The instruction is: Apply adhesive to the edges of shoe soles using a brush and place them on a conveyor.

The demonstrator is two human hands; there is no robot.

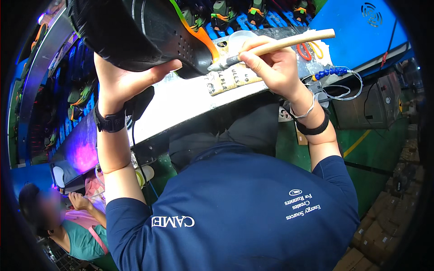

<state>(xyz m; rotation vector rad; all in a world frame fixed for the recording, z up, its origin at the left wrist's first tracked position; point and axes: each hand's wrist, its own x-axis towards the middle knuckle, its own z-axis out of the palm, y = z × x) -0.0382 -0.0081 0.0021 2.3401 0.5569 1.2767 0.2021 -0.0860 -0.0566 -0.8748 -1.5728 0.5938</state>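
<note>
A black shoe sole (131,31) with an orange and green edge fills the upper left, tilted up above the table. My left hand (131,81) grips it from beneath, thumb stretched along its lower side. Between the fingers of my right hand (275,63) is a brush (294,41) with a pale wooden handle. Its whitish, wet-looking tip points left, close by the orange edge; I cannot tell whether the two touch. Just behind the brush stands a translucent bowl (241,38), partly hidden by my right hand.
Under the brush, brown card (235,80) lies on the white tabletop (181,101). Shoes (224,16) stand on a blue rack beyond. A blue machine (357,31) is at the far right, with a blue jointed hose (330,73) before it. Another person (83,235) sits at lower left.
</note>
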